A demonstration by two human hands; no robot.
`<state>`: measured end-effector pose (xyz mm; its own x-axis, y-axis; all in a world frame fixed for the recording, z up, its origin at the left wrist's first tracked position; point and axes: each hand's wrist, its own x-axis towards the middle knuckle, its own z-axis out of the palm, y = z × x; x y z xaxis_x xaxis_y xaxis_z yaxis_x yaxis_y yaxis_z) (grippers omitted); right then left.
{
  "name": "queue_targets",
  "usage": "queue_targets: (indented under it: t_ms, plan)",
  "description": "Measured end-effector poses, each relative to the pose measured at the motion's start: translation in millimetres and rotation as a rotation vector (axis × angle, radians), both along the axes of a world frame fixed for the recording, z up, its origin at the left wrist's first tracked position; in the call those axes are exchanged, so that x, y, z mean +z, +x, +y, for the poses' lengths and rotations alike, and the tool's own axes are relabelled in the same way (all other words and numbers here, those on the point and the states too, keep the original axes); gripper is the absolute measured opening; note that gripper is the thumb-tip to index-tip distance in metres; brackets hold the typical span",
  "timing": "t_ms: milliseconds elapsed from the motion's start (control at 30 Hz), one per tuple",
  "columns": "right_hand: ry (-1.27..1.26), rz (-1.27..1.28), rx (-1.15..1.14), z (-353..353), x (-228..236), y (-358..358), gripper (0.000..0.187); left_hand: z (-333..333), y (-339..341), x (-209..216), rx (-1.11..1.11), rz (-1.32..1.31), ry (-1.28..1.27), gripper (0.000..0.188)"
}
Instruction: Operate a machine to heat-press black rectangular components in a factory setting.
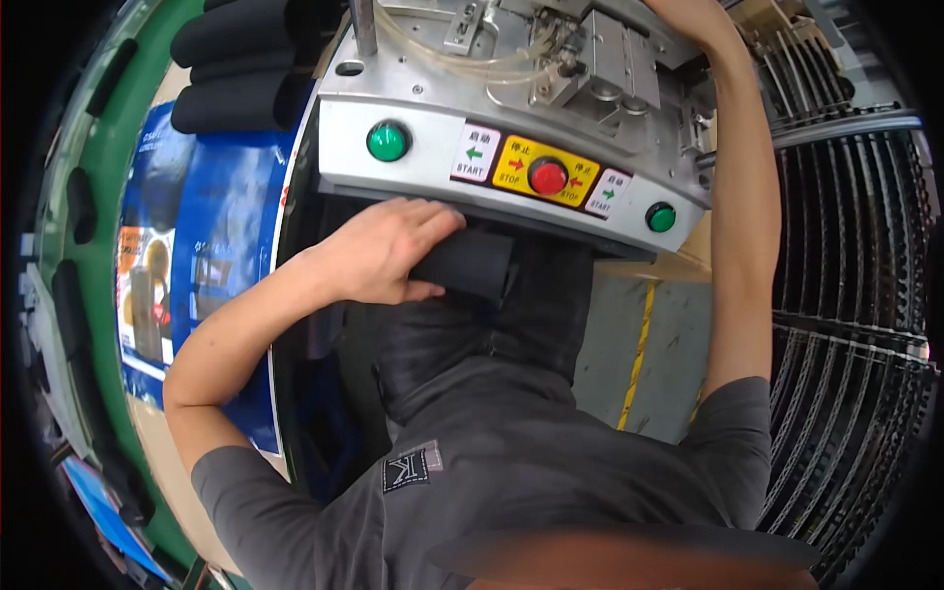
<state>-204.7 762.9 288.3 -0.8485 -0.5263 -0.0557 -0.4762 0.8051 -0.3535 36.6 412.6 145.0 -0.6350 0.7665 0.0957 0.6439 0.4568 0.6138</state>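
Observation:
My left hand [388, 251] is closed around one end of a black cylindrical piece [472, 264], held over my lap just below the front panel of a metal machine [349, 103]. Thumb and fingers press on it from opposite sides. My right arm reaches up along the machine's right side. Only the back of my right hand [693, 18] shows at the top edge, so its fingers are hidden. On the panel are a green button [388, 142] at left, a red stop button [549, 177] in the middle and a second green button [661, 217] at right.
Several black rolls [236, 103] lie at the upper left, beside a blue printed sheet [236, 197]. Clear tubes [462, 69] and metal fixtures [615, 64] sit on the machine top. Dark wire racks [846, 246] stand at right. Yellow tape [637, 354] marks the grey floor.

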Motion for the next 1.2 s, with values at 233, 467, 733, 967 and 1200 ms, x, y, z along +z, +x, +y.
queue_targets:
  t_ms: [233,467,733,967,1200]
  plan:
    - [-0.894,1.125,-0.094,41.8,-108.0,145.6,0.047,-21.8,34.3,35.3,0.459,0.245,-0.161,0.074]
    - [-0.986,1.004,-0.077,18.7,-158.0,196.1,0.038,-34.8,32.4,1.9,0.422,0.501,-0.077,0.073]
    - [-0.849,-0.046,0.16,-64.0,-239.2,250.4,0.017,-39.0,26.7,10.2,0.513,0.886,0.12,0.064]
    - [-0.085,-0.574,0.044,-54.9,-417.8,235.7,0.04,-48.9,38.3,50.0,1.008,-0.336,0.985,0.048]
    - [-0.278,-0.677,0.072,-54.3,-409.1,232.5,0.049,-85.1,12.8,102.9,1.087,-0.51,1.279,0.059]
